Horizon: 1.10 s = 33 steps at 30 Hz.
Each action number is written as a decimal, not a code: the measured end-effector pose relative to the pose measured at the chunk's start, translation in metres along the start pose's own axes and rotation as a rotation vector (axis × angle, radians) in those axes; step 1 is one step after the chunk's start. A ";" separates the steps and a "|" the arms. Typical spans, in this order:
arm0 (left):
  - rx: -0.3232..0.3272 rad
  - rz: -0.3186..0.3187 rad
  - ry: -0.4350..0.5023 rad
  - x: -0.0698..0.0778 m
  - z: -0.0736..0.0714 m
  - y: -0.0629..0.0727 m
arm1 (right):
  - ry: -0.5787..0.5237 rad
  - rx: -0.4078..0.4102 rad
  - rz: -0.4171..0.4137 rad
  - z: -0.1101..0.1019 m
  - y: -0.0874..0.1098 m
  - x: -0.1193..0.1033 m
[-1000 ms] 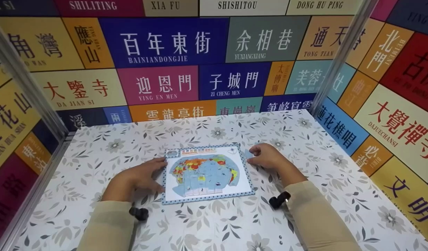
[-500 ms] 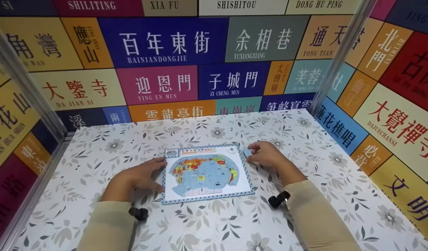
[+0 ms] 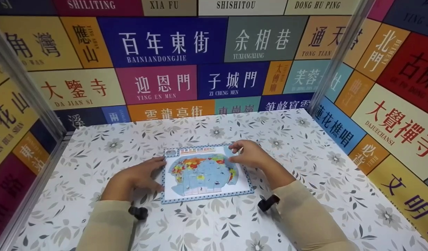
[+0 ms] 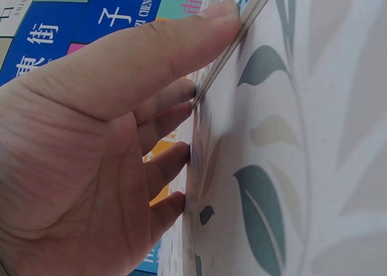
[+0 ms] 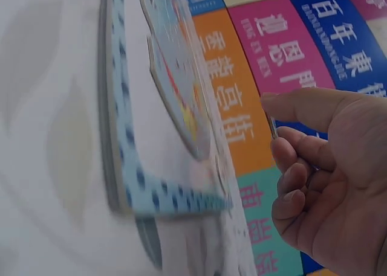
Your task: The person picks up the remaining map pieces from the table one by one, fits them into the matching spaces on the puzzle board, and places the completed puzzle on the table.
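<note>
A map jigsaw board (image 3: 207,197) with a dotted light-blue border lies flat on the table. On its white face sits a coloured world map (image 3: 200,174) made of fitted pieces. My left hand (image 3: 139,176) rests at the board's left edge, thumb and fingers spread; in the left wrist view the thumb (image 4: 181,43) touches that edge. Above the board's upper right corner, my right hand (image 3: 252,153) pinches a small light-blue puzzle piece (image 3: 227,151) between thumb and index finger. In the right wrist view this thin piece (image 5: 274,128) shows edge-on, clear of the board.
A white tabletop (image 3: 214,226) with a leaf and flower print carries the board. Behind it stands a wall (image 3: 165,42) of colourful sign panels, with more panels and metal corner posts at both sides. Each wrist wears a small black camera.
My right hand has moved left with the puzzle piece, from beside the board's right edge to over its upper right corner. The left hand has stayed in place.
</note>
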<state>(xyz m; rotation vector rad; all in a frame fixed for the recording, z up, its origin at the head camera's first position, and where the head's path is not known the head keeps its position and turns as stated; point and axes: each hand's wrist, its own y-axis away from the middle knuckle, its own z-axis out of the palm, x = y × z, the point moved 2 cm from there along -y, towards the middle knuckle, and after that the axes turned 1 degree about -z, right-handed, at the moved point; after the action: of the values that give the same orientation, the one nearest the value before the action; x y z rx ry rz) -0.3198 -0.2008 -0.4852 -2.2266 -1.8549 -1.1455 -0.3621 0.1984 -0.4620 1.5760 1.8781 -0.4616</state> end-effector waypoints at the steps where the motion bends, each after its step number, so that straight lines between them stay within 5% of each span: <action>1: 0.002 0.000 -0.001 0.000 0.000 0.000 | -0.001 -0.002 -0.010 0.003 0.002 -0.006; 23: 0.002 0.022 -0.041 0.000 -0.001 0.000 | -0.023 -0.177 -0.218 0.079 0.002 -0.102; 33: -0.002 0.048 -0.074 -0.001 -0.002 -0.002 | -0.065 -0.228 -0.243 0.109 -0.002 -0.135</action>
<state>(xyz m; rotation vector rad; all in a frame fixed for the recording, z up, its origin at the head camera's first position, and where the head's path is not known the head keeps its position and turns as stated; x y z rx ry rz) -0.3228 -0.2024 -0.4853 -2.3317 -1.8154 -1.0727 -0.3269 0.0286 -0.4526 1.1786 2.0029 -0.3815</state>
